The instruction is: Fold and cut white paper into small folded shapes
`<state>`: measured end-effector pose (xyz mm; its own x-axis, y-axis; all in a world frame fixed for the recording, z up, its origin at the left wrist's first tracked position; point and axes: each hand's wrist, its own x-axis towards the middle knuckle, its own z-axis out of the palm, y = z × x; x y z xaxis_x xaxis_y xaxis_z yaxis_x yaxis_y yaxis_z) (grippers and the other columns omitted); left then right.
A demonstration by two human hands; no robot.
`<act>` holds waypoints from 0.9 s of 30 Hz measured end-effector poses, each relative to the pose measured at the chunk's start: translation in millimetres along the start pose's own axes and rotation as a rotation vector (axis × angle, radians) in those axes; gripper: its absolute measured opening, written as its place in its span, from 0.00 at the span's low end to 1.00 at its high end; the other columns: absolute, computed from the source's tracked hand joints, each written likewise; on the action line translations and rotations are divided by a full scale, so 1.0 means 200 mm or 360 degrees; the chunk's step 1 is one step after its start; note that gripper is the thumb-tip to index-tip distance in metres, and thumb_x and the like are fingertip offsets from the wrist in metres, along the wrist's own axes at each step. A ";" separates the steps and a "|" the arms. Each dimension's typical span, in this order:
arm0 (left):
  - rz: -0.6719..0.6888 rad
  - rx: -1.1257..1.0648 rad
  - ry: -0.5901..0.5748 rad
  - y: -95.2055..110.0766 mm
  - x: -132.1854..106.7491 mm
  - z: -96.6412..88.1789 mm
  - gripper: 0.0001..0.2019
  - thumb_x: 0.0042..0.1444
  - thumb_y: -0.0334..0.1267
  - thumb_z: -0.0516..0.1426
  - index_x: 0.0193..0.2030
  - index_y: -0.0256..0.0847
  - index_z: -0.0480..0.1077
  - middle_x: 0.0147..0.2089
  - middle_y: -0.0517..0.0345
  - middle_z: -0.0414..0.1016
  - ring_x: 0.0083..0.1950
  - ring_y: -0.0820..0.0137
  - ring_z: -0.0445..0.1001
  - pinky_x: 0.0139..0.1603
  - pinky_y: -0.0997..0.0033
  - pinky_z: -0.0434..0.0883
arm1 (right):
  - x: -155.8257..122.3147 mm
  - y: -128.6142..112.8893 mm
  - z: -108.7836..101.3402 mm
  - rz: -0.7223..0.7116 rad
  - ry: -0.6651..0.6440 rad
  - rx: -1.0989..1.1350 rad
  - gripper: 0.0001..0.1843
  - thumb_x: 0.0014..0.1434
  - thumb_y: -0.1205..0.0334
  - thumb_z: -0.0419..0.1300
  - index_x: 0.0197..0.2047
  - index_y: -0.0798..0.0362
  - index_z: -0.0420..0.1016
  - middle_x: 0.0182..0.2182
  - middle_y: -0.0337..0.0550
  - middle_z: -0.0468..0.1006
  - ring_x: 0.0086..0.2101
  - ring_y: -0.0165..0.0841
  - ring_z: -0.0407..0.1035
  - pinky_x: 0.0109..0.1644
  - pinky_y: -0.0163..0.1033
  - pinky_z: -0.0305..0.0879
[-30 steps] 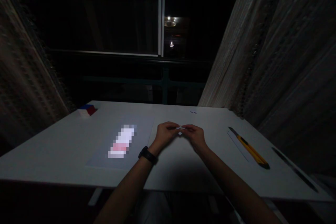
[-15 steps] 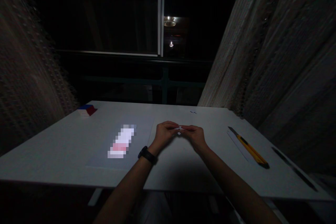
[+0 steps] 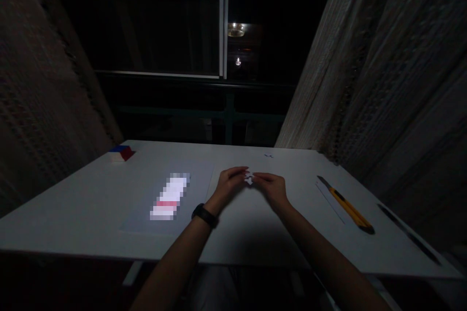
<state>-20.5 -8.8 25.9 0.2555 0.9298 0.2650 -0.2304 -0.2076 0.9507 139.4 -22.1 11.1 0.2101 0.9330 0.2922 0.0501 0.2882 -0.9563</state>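
A small white piece of folded paper (image 3: 249,178) is held up between both hands above the table. My left hand (image 3: 230,182), with a dark watch (image 3: 205,215) on its wrist, pinches the left side of the paper. On the other side, the fingertips of my right hand (image 3: 272,187) close on its right edge. The paper has jagged, pointed edges, and my fingers partly cover it. Its exact shape is too small and dim to make out.
On the white table (image 3: 233,245), a blurred-out glowing screen (image 3: 170,197) lies left on a pale sheet (image 3: 136,221). A block (image 3: 121,153) stands back left. Small dark scraps (image 3: 269,156) lie at the back. A yellow utility knife (image 3: 346,206), thin strip (image 3: 330,202) and long dark object (image 3: 408,233) lie right.
My fingers have shifted on the paper and more of its jagged white shape shows between them. Both hands stay in nearly the same place; the things on the table have not moved.
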 end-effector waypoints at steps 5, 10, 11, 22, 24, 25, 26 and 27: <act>-0.0312 -0.0235 0.0083 -0.03 0.02 -0.01 0.17 0.43 0.46 0.63 0.32 0.30 0.75 0.32 0.49 0.76 0.33 0.68 0.74 0.37 0.68 0.73 | -0.01 -0.01 0.02 -0.0081 -0.0062 -0.0010 0.10 0.37 0.59 0.69 0.27 0.51 0.81 0.30 0.43 0.81 0.35 0.40 0.74 0.46 0.46 0.68; -0.0433 -0.0143 0.0089 -0.05 0.03 -0.01 0.17 0.38 0.44 0.66 0.26 0.29 0.74 0.26 0.51 0.73 0.27 0.72 0.72 0.31 0.73 0.73 | -0.02 0.00 0.02 -0.0164 -0.0109 -0.0035 0.06 0.37 0.60 0.69 0.24 0.49 0.80 0.30 0.42 0.81 0.35 0.39 0.74 0.47 0.46 0.68; -0.0437 -0.0141 0.0101 -0.05 0.02 -0.01 0.17 0.37 0.44 0.67 0.26 0.29 0.74 0.26 0.51 0.73 0.27 0.72 0.72 0.30 0.73 0.72 | -0.02 0.00 0.02 -0.0167 -0.0117 -0.0040 0.06 0.38 0.60 0.68 0.25 0.49 0.80 0.30 0.42 0.81 0.35 0.39 0.74 0.47 0.46 0.68; -0.0531 -0.0173 0.0021 -0.03 0.02 -0.02 0.17 0.36 0.45 0.67 0.23 0.29 0.73 0.23 0.54 0.71 0.24 0.72 0.71 0.30 0.70 0.74 | -0.03 0.00 0.02 -0.0152 -0.0203 -0.0095 0.07 0.40 0.61 0.67 0.28 0.49 0.80 0.29 0.41 0.81 0.33 0.37 0.74 0.43 0.42 0.69; -0.0542 -0.0168 0.0047 -0.03 0.02 -0.02 0.17 0.36 0.44 0.67 0.21 0.30 0.72 0.22 0.55 0.70 0.23 0.73 0.70 0.29 0.71 0.73 | -0.04 -0.01 0.02 -0.0172 -0.0209 -0.0114 0.08 0.39 0.61 0.67 0.28 0.49 0.80 0.29 0.41 0.81 0.33 0.38 0.74 0.42 0.42 0.69; -0.0540 -0.0165 0.0055 -0.03 0.02 -0.02 0.17 0.36 0.44 0.67 0.21 0.30 0.72 0.21 0.56 0.69 0.23 0.74 0.70 0.28 0.71 0.73 | -0.04 -0.01 0.02 -0.0180 -0.0210 -0.0127 0.08 0.39 0.61 0.68 0.28 0.49 0.80 0.29 0.41 0.81 0.33 0.38 0.74 0.42 0.42 0.69; -0.0530 -0.0162 0.0056 -0.04 0.02 -0.02 0.17 0.36 0.44 0.67 0.20 0.30 0.72 0.20 0.57 0.68 0.22 0.74 0.69 0.28 0.71 0.73 | -0.04 -0.01 0.02 -0.0188 -0.0215 -0.0137 0.07 0.39 0.61 0.68 0.27 0.49 0.80 0.28 0.41 0.81 0.33 0.38 0.74 0.42 0.42 0.69; -0.0518 -0.0159 0.0057 -0.04 0.02 -0.01 0.17 0.37 0.45 0.67 0.20 0.30 0.71 0.20 0.58 0.68 0.22 0.75 0.69 0.28 0.72 0.73 | -0.04 -0.01 0.02 -0.0193 -0.0215 -0.0140 0.07 0.39 0.60 0.68 0.27 0.49 0.80 0.28 0.41 0.80 0.33 0.38 0.74 0.42 0.42 0.69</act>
<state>-20.1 -2.8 19.1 0.2980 0.9528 -0.0575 -0.2335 0.1311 0.9635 133.1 -29.2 11.6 0.0647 0.9147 0.3990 0.1537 0.3860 -0.9096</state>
